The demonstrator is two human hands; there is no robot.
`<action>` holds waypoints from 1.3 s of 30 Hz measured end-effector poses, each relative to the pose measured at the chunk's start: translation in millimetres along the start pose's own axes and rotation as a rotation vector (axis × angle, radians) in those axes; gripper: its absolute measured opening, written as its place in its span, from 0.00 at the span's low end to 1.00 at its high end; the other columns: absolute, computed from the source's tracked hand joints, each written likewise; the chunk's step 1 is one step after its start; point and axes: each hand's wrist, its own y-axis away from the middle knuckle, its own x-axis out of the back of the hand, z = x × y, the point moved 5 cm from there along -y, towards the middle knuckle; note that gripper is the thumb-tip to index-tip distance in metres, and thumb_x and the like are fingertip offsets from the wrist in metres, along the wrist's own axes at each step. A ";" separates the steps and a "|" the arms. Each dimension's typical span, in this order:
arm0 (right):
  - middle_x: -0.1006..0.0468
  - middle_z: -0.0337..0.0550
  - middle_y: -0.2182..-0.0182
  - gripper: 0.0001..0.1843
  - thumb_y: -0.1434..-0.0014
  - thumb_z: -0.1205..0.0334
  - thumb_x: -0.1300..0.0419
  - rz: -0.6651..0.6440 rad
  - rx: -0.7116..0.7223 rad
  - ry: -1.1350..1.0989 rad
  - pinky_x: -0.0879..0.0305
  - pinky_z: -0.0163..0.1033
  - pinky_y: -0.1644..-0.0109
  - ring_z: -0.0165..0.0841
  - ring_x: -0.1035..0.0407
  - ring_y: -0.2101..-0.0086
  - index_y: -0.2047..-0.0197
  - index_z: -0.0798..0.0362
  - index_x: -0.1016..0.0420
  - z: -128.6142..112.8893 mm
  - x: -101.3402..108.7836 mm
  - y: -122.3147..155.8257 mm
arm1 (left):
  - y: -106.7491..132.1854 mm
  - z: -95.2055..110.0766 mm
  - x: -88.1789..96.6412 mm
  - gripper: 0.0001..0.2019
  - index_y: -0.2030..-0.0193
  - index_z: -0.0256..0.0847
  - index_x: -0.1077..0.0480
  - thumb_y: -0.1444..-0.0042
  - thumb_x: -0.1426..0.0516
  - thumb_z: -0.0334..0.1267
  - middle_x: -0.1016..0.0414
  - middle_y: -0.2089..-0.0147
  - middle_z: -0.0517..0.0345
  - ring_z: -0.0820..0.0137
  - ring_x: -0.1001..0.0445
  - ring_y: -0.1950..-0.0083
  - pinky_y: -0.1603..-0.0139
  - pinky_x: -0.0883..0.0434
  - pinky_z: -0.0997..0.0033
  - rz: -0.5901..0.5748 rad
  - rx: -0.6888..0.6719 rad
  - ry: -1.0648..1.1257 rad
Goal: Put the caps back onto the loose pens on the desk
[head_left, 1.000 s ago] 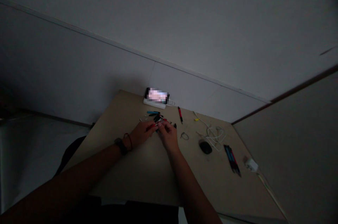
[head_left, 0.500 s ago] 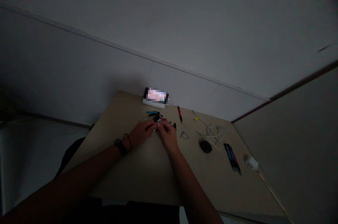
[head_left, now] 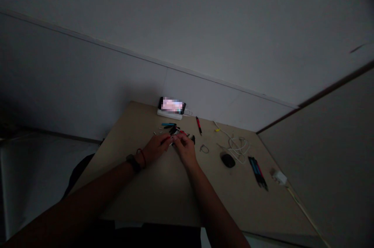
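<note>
My left hand [head_left: 156, 147] is closed around a slim red pen part [head_left: 166, 140], much of it covered by the fingers. My right hand [head_left: 186, 148] pinches at the right end of the same piece, its fingertips meeting those of the left. What exactly lies between the right fingertips is too small and dark to make out. Just beyond both hands lies a loose heap of pen parts [head_left: 174, 129], black, white and red. A blue pen barrel [head_left: 168, 124] rests at the heap's far side.
A phone [head_left: 172, 105] leans on a white block [head_left: 169, 114] by the wall. To the right lie a red pen [head_left: 198, 125], a thin wire loop [head_left: 204, 149], a black mouse [head_left: 227, 160], a white cable [head_left: 238, 147], several pens [head_left: 258, 173] and a white plug [head_left: 279, 178].
The camera view has shifted slightly. Both hands stay together at the red pen part, with almost no visible movement.
</note>
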 end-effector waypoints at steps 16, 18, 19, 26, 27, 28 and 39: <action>0.23 0.42 0.70 0.17 0.42 0.45 0.38 0.013 0.034 0.071 0.33 0.38 0.64 0.35 0.29 0.67 0.69 0.52 0.23 -9.6 -1.6 1.2 | -1.4 3.0 1.6 0.19 0.73 0.40 0.35 0.32 0.52 0.45 0.35 0.78 0.64 0.72 0.35 0.74 0.69 0.40 0.71 0.022 -0.017 0.001; 0.23 0.42 0.70 0.17 0.42 0.46 0.38 0.014 0.041 0.063 0.33 0.38 0.63 0.35 0.28 0.67 0.68 0.52 0.22 -8.7 -1.8 0.9 | -1.6 3.3 2.0 0.20 0.74 0.40 0.35 0.32 0.52 0.46 0.34 0.78 0.63 0.72 0.35 0.73 0.68 0.39 0.71 0.021 -0.018 0.003; 0.23 0.42 0.70 0.16 0.42 0.46 0.37 0.015 0.046 0.059 0.33 0.38 0.62 0.35 0.28 0.67 0.68 0.52 0.22 -8.4 -2.0 0.8 | -1.6 3.2 2.2 0.20 0.74 0.40 0.35 0.32 0.52 0.46 0.34 0.78 0.63 0.72 0.35 0.73 0.68 0.39 0.71 0.021 -0.017 0.005; 0.23 0.42 0.70 0.15 0.42 0.48 0.37 0.022 0.085 0.082 0.33 0.40 0.59 0.35 0.29 0.66 0.67 0.51 0.21 -8.7 -3.2 0.0 | -1.6 -2.5 1.7 0.19 0.72 0.40 0.34 0.32 0.52 0.47 0.34 0.77 0.63 0.72 0.35 0.73 0.67 0.39 0.71 0.026 0.006 0.003; 0.23 0.42 0.70 0.15 0.42 0.48 0.37 0.020 0.087 0.084 0.33 0.40 0.59 0.35 0.29 0.66 0.67 0.51 0.21 -8.6 -3.4 -0.2 | -1.7 -3.2 1.7 0.19 0.72 0.40 0.34 0.32 0.52 0.47 0.34 0.77 0.63 0.72 0.34 0.73 0.67 0.39 0.71 0.029 0.007 0.000; 0.23 0.42 0.69 0.15 0.41 0.47 0.37 0.017 0.087 0.086 0.33 0.40 0.59 0.35 0.29 0.66 0.67 0.51 0.21 -8.5 -3.5 -0.3 | -1.9 -3.8 1.7 0.20 0.72 0.40 0.34 0.32 0.52 0.47 0.34 0.77 0.63 0.71 0.34 0.73 0.67 0.39 0.71 0.030 0.008 -0.001; 0.22 0.43 0.67 0.14 0.41 0.48 0.36 0.025 0.077 0.097 0.32 0.40 0.60 0.36 0.29 0.65 0.64 0.50 0.20 -5.0 -3.7 -0.9 | -2.0 -2.6 3.4 0.21 0.72 0.40 0.34 0.32 0.52 0.51 0.33 0.76 0.62 0.71 0.34 0.72 0.67 0.39 0.71 0.022 0.033 -0.015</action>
